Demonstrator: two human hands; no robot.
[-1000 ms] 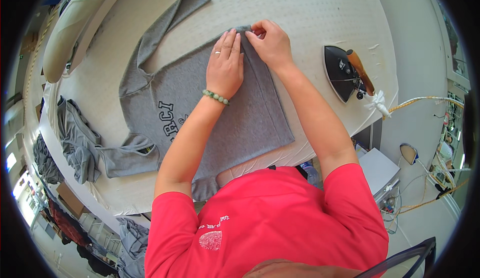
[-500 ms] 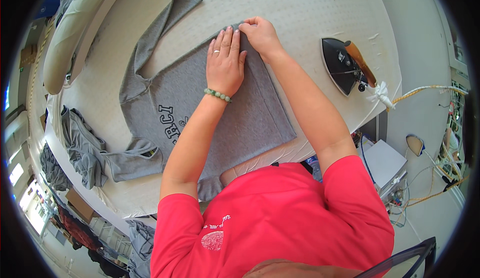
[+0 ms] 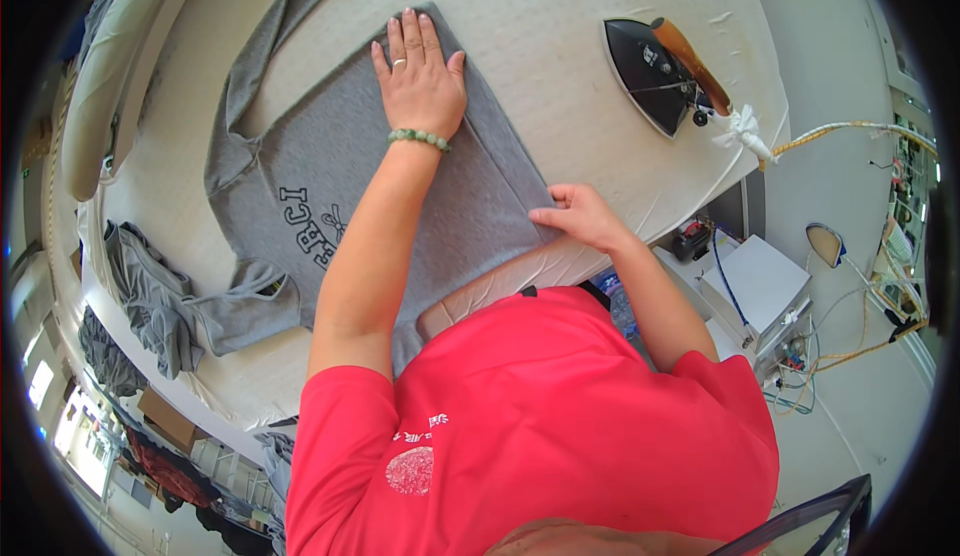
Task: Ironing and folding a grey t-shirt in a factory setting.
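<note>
A grey sweatshirt (image 3: 345, 156) with dark lettering lies spread on the pale padded ironing table (image 3: 540, 46), its hem toward the right. My left hand (image 3: 425, 81) rests flat on the sweatshirt near the far corner of the hem, fingers stretched out. At the near corner of the hem, my right hand (image 3: 583, 218) pinches the edge of the cloth between thumb and fingers. One sleeve reaches away to the far left. To the right of the garment rests a black iron (image 3: 655, 76) with a wooden handle, apart from both hands.
A hose (image 3: 840, 134) bound with white cloth runs from the iron off the table's right edge. More grey garments (image 3: 150, 296) hang at the left edge. A padded sleeve arm (image 3: 120, 76) stands at the far left. Beyond the right edge is a white box (image 3: 760, 281) with cables.
My right hand has left the far corner of the hem and moved along it to the near corner. My left hand stays flat near the far corner. The whole view has shifted slightly.
</note>
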